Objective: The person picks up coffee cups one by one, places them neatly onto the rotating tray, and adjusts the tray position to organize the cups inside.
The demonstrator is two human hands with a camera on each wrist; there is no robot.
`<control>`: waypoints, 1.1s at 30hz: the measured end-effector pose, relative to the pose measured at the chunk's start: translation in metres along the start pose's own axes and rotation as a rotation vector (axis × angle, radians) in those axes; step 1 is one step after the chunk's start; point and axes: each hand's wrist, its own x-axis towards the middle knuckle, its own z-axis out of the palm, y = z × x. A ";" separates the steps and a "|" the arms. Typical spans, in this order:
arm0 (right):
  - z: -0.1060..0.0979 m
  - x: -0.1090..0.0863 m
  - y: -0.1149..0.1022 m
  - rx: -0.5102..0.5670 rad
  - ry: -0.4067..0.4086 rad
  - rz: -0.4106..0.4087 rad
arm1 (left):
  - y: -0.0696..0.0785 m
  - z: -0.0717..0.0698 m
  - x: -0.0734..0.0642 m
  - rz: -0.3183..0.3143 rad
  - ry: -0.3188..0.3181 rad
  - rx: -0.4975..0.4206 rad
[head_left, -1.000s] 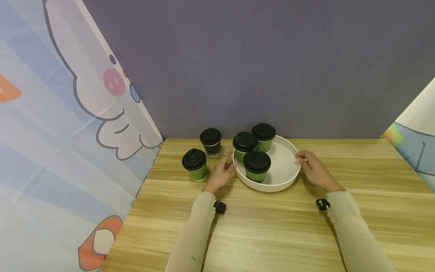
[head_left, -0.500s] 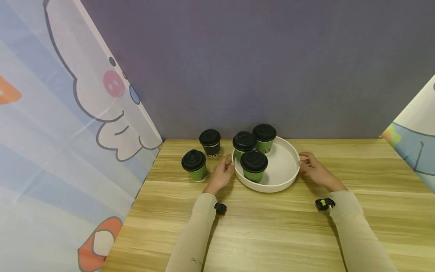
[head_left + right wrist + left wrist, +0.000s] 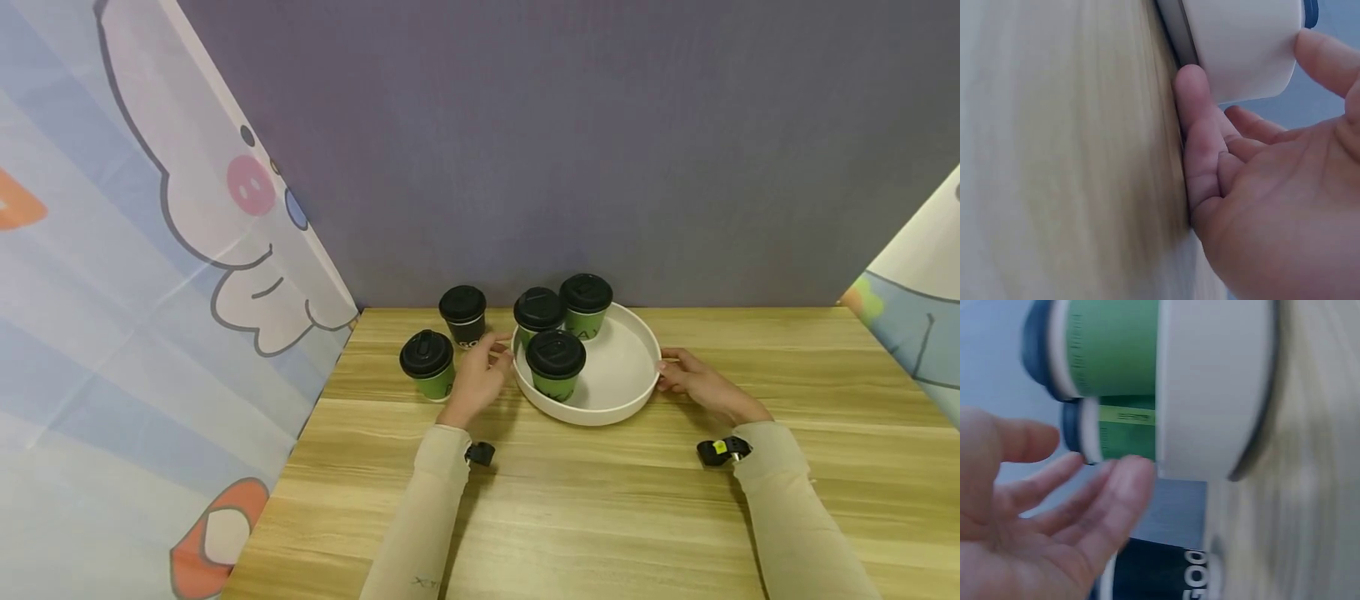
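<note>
A round white tray [image 3: 618, 375] stands on the wooden table with three green paper cups in it. These are a front cup [image 3: 556, 365], a left cup [image 3: 538, 310] and a back cup [image 3: 586, 304], all with black lids. At the tray's left wall, my left hand [image 3: 477, 379] has loosely spread fingers; one fingertip is at the rim in the left wrist view, contact unclear. My right hand [image 3: 708, 390] holds the right side, thumb [image 3: 1329, 59] at the rim and a bent finger [image 3: 1194, 94] at the base.
Left of the tray, a black cup [image 3: 462, 315] with white lettering stands near the back edge, partly behind my left hand. A green cup [image 3: 427, 362] with a black lid is in front of it. A grey panel [image 3: 600, 150] rises behind the table.
The tray has turned slightly clockwise: its front cup has shifted left and its back cup a little right. My right hand has come slightly nearer; my left has moved a little back and left.
</note>
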 end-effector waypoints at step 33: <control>0.000 0.000 0.003 -0.105 -0.064 -0.027 | -0.037 -0.099 -0.014 -0.171 0.070 0.315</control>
